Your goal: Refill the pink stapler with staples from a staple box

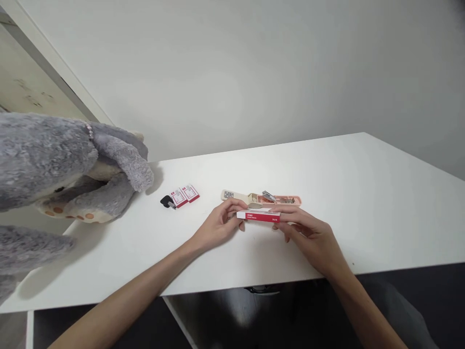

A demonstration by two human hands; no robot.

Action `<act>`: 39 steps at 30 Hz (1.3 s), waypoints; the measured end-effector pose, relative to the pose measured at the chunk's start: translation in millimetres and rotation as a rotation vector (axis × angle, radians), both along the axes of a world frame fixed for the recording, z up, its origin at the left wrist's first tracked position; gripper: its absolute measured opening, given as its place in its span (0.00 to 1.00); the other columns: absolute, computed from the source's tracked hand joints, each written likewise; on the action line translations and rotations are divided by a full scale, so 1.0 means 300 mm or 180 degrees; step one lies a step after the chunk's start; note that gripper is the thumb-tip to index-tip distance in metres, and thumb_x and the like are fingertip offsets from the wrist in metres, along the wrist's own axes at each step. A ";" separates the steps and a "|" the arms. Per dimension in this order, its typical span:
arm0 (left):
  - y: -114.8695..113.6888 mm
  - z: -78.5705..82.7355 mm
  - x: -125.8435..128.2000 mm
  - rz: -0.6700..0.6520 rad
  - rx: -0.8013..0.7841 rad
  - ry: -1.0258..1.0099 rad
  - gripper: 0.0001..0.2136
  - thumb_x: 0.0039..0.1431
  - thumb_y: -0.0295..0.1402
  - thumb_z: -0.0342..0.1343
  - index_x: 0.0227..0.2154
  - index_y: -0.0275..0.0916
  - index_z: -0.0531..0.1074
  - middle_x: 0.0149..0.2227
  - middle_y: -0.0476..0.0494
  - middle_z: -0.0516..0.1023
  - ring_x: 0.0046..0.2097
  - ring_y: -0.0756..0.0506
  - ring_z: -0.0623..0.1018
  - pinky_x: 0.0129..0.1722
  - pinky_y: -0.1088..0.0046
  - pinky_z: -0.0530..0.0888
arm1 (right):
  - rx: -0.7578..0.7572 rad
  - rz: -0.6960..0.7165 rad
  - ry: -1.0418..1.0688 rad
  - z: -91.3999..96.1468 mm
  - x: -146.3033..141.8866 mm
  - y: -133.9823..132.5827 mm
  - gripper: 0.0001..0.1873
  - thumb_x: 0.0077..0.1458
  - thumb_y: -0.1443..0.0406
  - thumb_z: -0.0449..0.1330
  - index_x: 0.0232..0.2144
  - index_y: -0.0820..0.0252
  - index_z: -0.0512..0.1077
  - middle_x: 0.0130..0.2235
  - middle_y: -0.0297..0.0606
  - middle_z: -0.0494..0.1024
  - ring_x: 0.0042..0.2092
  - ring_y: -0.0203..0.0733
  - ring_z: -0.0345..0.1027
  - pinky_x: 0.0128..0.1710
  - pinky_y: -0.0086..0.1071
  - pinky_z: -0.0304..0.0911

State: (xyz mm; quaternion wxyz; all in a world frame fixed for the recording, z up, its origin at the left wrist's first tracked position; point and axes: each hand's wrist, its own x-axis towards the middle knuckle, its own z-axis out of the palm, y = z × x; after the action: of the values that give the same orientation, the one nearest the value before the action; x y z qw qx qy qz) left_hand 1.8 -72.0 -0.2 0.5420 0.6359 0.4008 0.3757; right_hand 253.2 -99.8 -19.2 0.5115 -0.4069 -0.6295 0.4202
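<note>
A long red and white box [258, 215] is held between both hands just above the white table [381, 203]. My left hand [218, 225] pinches its left end with fingers closed. My right hand [308, 232] grips its right end, fingers curled under it. Right behind the box lies an opened pink and beige stapler [261, 198], its metal staple channel showing.
Two small red and white boxes [185, 195] lie side by side to the left, with a small black object [167, 201] beside them. A large grey plush toy [65, 167] sprawls over the table's left end. A pale wall runs behind the table.
</note>
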 end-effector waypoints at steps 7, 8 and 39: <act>0.005 0.025 0.011 0.0231 -0.0333 -0.0237 0.10 0.66 0.34 0.59 0.47 0.39 0.67 0.26 0.50 0.79 0.31 0.48 0.77 0.38 0.69 0.70 | -0.0141 0.0109 0.0001 0.000 -0.003 0.004 0.09 0.64 0.56 0.67 0.36 0.50 0.85 0.49 0.43 0.86 0.45 0.50 0.77 0.28 0.36 0.74; 0.006 0.029 0.011 0.0262 -0.0361 -0.0265 0.11 0.65 0.34 0.60 0.46 0.39 0.68 0.26 0.50 0.79 0.31 0.48 0.77 0.38 0.68 0.71 | -0.0156 0.0104 -0.0007 -0.001 -0.003 0.004 0.09 0.63 0.56 0.67 0.36 0.50 0.85 0.48 0.43 0.86 0.44 0.49 0.77 0.29 0.36 0.75; -0.047 0.013 -0.035 -0.0265 0.1678 0.1960 0.16 0.63 0.36 0.60 0.52 0.42 0.69 0.19 0.62 0.68 0.20 0.52 0.67 0.26 0.76 0.63 | -0.0849 -0.0392 0.0231 -0.001 0.013 0.019 0.23 0.59 0.44 0.69 0.32 0.57 0.76 0.31 0.40 0.81 0.29 0.40 0.70 0.31 0.37 0.69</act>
State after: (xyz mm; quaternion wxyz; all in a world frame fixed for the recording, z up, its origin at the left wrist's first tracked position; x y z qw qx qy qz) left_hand -8.8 -86.0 3.6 0.2298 0.8515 0.4083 0.2354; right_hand 257.2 -94.0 -19.4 0.5001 -0.4937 -0.5230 0.4823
